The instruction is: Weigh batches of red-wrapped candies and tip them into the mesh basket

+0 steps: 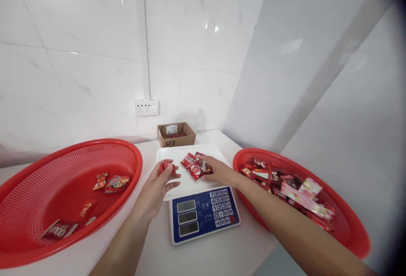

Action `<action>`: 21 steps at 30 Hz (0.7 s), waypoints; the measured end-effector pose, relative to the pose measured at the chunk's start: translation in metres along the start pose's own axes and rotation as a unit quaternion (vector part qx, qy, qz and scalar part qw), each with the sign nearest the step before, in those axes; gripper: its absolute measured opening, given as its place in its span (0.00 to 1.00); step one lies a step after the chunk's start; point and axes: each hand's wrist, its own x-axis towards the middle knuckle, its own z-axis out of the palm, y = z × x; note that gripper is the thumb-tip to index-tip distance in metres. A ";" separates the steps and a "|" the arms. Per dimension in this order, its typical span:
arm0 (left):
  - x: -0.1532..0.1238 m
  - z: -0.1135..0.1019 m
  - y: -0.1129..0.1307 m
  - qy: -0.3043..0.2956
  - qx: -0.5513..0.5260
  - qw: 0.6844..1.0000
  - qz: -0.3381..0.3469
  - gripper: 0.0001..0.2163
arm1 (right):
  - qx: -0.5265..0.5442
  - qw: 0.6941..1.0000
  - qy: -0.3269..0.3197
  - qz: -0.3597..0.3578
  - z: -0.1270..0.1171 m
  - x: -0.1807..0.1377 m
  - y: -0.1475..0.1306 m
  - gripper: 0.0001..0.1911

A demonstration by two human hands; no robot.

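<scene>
A digital scale (pixel 203 216) with a blue keypad panel and a white weighing tray (pixel 173 155) stands at the middle of the white counter. My left hand (pixel 157 191) is at the tray's left edge, fingers pinched on a small red candy packet (pixel 166 166). My right hand (pixel 218 172) lies over the tray's right side, fingers resting on a small pile of red candy packets (pixel 194 166).
A big red mesh basket (pixel 38 170) on the left holds a few wrapped snacks (pixel 111 183). Another red basket (pixel 349 225) on the right is full of red and pink packets. A small cardboard box (pixel 176 134) sits against the tiled wall below a wall socket (pixel 146 107).
</scene>
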 end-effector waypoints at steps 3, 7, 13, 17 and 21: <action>0.000 0.000 0.000 -0.004 0.002 1.000 0.002 0.15 | -0.071 0.997 0.014 0.016 -0.003 -0.004 -0.004 0.39; 0.001 -0.001 -0.001 -0.008 0.009 1.000 0.004 0.15 | -0.113 0.992 0.052 0.038 -0.005 -0.003 -0.005 0.26; 0.000 0.001 -0.002 -0.033 0.044 0.998 -0.009 0.18 | -0.035 0.988 0.149 -0.011 -0.006 -0.012 -0.012 0.16; -0.004 0.006 -0.005 -0.093 0.110 0.990 0.004 0.18 | 0.057 0.979 0.195 -0.011 -0.001 -0.028 -0.032 0.12; -0.007 0.011 -0.011 -0.132 0.167 0.977 0.019 0.17 | 0.161 0.983 0.090 -0.015 0.010 -0.039 -0.060 0.14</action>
